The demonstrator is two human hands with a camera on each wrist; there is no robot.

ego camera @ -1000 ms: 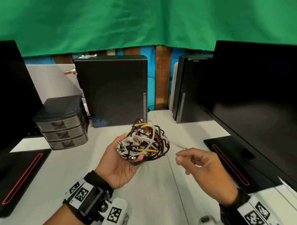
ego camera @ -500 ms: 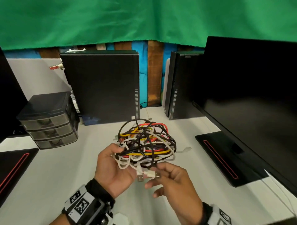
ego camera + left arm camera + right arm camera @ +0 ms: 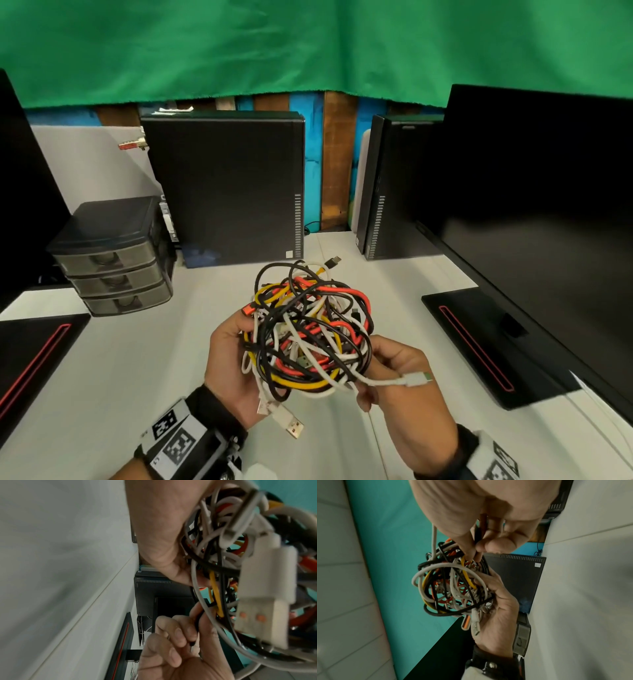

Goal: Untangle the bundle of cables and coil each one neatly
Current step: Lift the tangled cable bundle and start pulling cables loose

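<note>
Above the white desk, left hand cradles the cable bundle; right hand fingers pinch its strands.

The bundle hangs above the desk, left hand at its left, right hand at its right. Behind the bundle stands a tower; left of the tower, drawers; right of it, a second tower (then a monitor).
</note>
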